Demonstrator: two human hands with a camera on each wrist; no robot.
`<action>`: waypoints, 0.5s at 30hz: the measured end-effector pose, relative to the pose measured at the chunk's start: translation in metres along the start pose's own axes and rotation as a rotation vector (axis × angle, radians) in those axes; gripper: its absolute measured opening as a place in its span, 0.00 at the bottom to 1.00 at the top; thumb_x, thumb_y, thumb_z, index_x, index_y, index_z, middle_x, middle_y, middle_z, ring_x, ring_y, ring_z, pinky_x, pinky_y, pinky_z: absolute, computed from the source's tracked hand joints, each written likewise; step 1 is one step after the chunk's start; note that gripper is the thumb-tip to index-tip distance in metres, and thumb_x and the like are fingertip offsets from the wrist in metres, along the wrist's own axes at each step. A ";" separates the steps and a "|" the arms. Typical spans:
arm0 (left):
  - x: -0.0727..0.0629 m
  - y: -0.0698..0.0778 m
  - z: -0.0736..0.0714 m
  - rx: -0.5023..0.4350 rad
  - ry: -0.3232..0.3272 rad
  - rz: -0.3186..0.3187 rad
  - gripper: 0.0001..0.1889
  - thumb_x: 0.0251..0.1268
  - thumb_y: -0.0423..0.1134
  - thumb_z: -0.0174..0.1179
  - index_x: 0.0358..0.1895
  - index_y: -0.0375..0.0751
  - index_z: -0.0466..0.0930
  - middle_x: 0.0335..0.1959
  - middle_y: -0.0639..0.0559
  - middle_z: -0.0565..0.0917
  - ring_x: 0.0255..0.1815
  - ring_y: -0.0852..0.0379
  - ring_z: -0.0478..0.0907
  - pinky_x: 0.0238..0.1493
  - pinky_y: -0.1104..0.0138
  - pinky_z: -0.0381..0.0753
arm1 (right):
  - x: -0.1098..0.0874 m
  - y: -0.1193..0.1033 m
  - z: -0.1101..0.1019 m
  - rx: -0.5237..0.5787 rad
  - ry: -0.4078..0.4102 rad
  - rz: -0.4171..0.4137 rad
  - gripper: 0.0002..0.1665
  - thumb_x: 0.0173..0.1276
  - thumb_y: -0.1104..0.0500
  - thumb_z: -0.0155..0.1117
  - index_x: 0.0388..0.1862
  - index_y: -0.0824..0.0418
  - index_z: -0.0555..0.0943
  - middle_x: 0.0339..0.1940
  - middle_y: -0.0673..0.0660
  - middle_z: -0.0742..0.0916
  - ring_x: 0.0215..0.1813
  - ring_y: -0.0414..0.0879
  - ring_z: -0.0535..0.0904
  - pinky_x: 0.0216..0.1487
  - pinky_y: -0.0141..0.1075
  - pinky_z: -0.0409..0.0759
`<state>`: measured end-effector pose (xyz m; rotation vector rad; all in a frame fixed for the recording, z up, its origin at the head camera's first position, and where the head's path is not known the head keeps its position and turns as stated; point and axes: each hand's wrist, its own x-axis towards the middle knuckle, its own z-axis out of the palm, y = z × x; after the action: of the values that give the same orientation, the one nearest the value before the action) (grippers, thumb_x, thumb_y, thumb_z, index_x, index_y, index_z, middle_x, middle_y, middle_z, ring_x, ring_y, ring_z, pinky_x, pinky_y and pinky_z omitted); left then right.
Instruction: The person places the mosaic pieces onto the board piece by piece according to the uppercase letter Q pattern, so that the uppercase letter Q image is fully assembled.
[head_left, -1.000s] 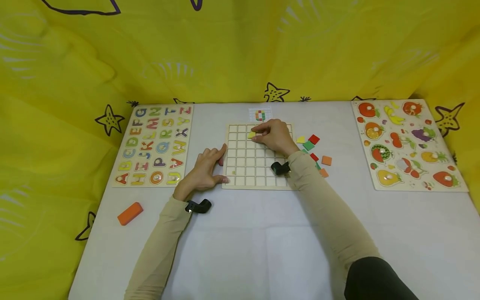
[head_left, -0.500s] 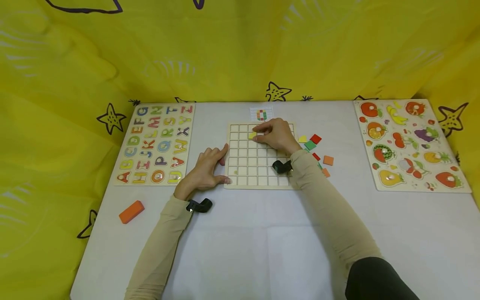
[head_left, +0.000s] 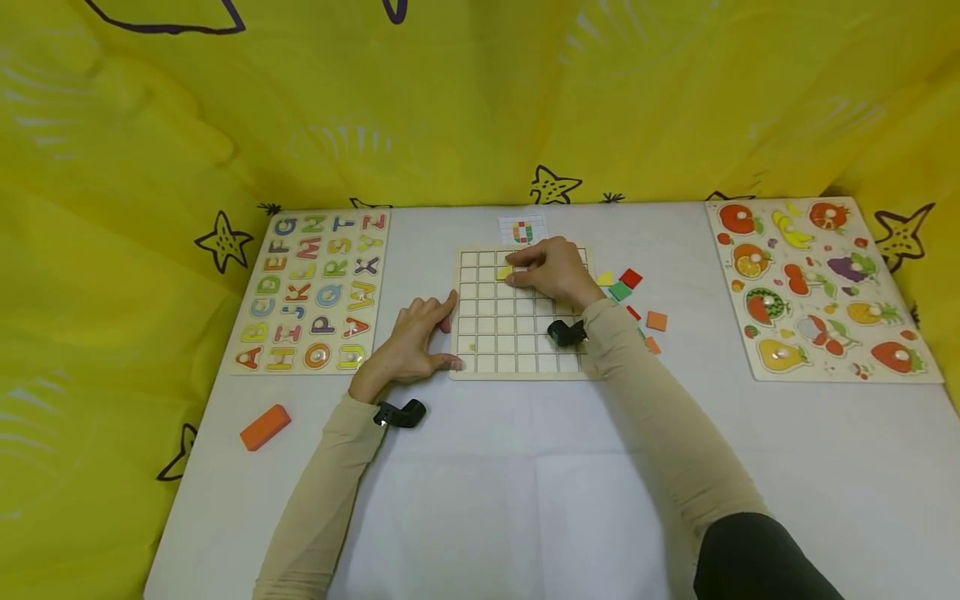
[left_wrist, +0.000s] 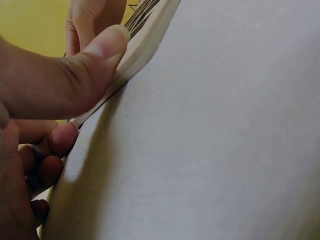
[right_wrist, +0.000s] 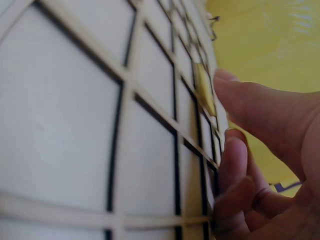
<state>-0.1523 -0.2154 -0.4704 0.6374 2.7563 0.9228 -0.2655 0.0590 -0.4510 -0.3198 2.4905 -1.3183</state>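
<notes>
A wooden grid board of square cells lies on the table. My left hand rests at its left edge, the thumb on the near corner and the index finger touching farther up. In the left wrist view the thumb presses the board's rim, with other fingertips bent beside the edge. My right hand reaches over the board and pinches a small yellow tile between thumb and index finger, at a cell near the far side. The right wrist view shows the yellow tile beside the thumb.
Red, green, yellow and orange tiles lie right of the board, partly behind the right forearm. A pattern card lies beyond the board. An alphabet puzzle is at left, a fruit puzzle at right, and an orange block at front left.
The view shifts slightly. Both hands keep nearly the same places, the right at the yellow tile and the left at the board's edge.
</notes>
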 end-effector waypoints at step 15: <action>0.000 0.002 -0.001 0.018 -0.008 0.000 0.55 0.53 0.44 0.82 0.81 0.29 0.60 0.42 0.50 0.76 0.49 0.48 0.64 0.54 0.57 0.57 | -0.042 0.028 -0.094 -0.089 0.112 0.116 0.23 0.73 0.52 0.73 0.63 0.59 0.88 0.56 0.64 0.88 0.47 0.51 0.82 0.37 0.32 0.78</action>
<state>-0.1516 -0.2148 -0.4686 0.6430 2.7604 0.8941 -0.2625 0.1600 -0.4178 -0.1220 2.6223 -1.2134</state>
